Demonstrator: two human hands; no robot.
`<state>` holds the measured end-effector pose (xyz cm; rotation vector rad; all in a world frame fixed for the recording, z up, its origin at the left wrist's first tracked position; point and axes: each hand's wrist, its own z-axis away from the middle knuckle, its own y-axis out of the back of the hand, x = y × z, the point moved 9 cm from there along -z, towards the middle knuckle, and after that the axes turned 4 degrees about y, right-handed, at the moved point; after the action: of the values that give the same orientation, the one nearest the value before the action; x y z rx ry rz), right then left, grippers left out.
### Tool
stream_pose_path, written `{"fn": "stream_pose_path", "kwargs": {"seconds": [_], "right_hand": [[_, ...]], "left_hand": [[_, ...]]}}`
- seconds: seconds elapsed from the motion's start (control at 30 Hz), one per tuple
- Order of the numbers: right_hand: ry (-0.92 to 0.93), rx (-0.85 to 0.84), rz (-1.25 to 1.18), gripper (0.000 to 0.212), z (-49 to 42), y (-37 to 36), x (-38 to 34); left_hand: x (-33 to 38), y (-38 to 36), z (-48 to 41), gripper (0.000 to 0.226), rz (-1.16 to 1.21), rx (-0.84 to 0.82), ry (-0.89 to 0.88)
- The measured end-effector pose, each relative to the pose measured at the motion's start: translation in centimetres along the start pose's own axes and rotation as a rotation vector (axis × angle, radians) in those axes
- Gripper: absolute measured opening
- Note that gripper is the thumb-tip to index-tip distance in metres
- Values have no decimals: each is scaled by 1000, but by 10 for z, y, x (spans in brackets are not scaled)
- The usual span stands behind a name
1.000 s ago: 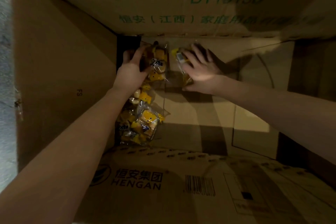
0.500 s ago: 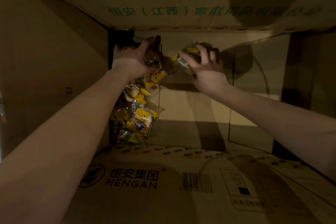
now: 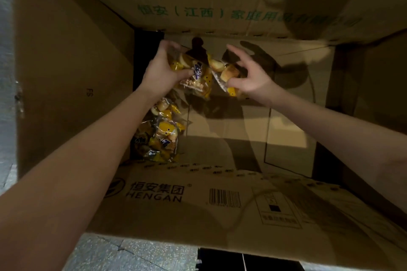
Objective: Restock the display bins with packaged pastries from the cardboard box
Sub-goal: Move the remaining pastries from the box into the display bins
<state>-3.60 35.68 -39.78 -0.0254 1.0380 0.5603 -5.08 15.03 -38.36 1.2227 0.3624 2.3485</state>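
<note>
Both my arms reach down into a large open cardboard box (image 3: 66,77). My left hand (image 3: 161,70) grips a clear pastry packet with yellow print (image 3: 193,75), lifted above the box floor. My right hand (image 3: 248,77) pinches a second pastry packet (image 3: 224,75) right beside the first, the two packets touching. More pastry packets (image 3: 161,136) lie piled on the box floor against the left wall, below my left forearm. No display bins are in view.
The near box flap (image 3: 198,204), printed HENGAN with a barcode, folds toward me. The far flap (image 3: 220,2) stands up behind the hands. Bare cardboard floor (image 3: 286,121) lies to the right inside the box. Speckled floor tiles (image 3: 132,253) show below.
Both hands have risen from the far corner of the box floor with a packet each and come toward the middle. The pile at the left stays put.
</note>
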Motion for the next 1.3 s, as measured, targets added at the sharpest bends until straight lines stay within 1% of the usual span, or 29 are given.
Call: {"fn": "stream_pose_path", "kwargs": {"seconds": [0.13, 0.2, 0.33, 0.43, 0.53, 0.67, 0.73, 0.87, 1.0, 1.13, 1.3], "right_hand": [[74, -47, -17, 76, 19, 4, -35], [145, -65, 38, 73, 30, 5, -60], [223, -72, 179, 81, 54, 9, -110], [258, -125, 333, 82, 78, 9, -156], [293, -180, 434, 91, 103, 5, -204], [329, -215, 508, 107, 129, 0, -264], [400, -214, 515, 107, 143, -2, -301], [514, -190, 433, 95, 161, 1, -374], [592, -193, 313, 94, 177, -1, -433], [596, -211, 207, 91, 197, -11, -468], [544, -316, 26, 84, 229, -32, -492]], "left_hand": [[27, 10, 30, 53, 175, 6, -38], [41, 17, 47, 53, 216, 11, -55], [78, 36, 87, 53, 236, 28, -123], [112, 62, 121, 52, 228, 49, -174], [138, 93, 157, 51, 229, 109, -200], [167, 132, 201, 50, 224, 176, -217], [180, 157, 220, 50, 238, 224, -229], [208, 212, 260, 51, 231, 337, -263], [221, 257, 305, 49, 298, 478, -294], [217, 283, 353, 48, 382, 595, -284], [203, 306, 426, 50, 425, 746, -274]]}}
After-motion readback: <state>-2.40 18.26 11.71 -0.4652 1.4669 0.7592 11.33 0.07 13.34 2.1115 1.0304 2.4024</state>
